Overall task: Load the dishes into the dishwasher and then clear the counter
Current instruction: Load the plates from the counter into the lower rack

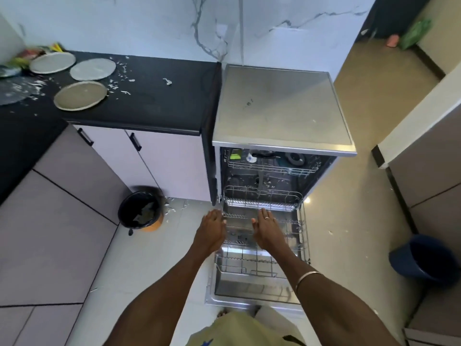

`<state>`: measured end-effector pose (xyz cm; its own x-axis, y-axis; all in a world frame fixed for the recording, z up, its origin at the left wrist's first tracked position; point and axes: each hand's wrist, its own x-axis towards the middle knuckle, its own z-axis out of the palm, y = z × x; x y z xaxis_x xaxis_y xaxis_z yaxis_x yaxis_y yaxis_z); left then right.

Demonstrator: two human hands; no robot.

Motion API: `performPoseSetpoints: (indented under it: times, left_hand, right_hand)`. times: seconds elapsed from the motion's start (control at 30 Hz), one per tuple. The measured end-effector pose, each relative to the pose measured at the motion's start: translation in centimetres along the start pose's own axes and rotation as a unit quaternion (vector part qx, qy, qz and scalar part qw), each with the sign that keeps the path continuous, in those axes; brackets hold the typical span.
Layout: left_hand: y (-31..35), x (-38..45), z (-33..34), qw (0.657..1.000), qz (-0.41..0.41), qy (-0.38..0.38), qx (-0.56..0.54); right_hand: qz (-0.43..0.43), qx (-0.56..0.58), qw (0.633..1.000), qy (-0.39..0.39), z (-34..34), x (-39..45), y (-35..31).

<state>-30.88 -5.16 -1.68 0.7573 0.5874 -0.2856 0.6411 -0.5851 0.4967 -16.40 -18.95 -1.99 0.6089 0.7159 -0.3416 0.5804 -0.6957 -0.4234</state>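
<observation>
Your left hand (pixel 211 228) and right hand (pixel 268 227) reach over the pulled-out lower rack (pixel 262 248) of the open dishwasher (pixel 282 106), fingers straight and pressed together, holding nothing. Beyond the rack, the upper rack (pixel 272 163) carries a few small items. Left of the dishwasher, three plates (pixel 81 95) lie on the black counter (pixel 159 101) among scattered scraps.

Black counter (pixel 149 96), grey plates (pixel 80 95), white grey-veined marble wall (pixel 149 26), silver dishwasher (pixel 282 108), dark blue bucket (pixel 424 260)
</observation>
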Motion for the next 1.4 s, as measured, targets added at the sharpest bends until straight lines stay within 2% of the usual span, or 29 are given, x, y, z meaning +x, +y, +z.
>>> performPoseSetpoints:
  times: [0.3,0.6,0.83,0.97,1.1,1.4]
  left_hand:
    - [-5.8,3.1,-6.6,0.995,-0.076,0.065,-0.008]
    - [-14.9,5.4,-14.9,0.972,-0.163,0.169,0.024]
    - [-22.3,7.0,-22.1,0.97,-0.162,0.182,-0.006]
    - [-28.0,7.7,-27.2,0.973,-0.149,0.175,-0.016]
    - [-34.2,9.2,-34.2,0.973,-0.133,0.19,0.021]
    - [-40.8,14.4,-43.3,0.966,-0.124,0.216,0.071]
  right_hand:
    - [-0.095,-0.016,0.995,-0.014,0.0,8.0,-6.2]
    - [-0.212,-0.071,0.975,-0.009,-0.3,16.7,-19.2]
    - [-0.214,-0.071,0.974,0.03,1.9,22.7,-31.1]
    - [-0.189,-0.029,0.981,0.041,3.2,25.3,-39.1]
    - [-0.177,0.017,0.982,0.06,3.5,27.5,-47.6]
    - [-0.192,0.017,0.979,0.063,2.5,32.2,-56.9]
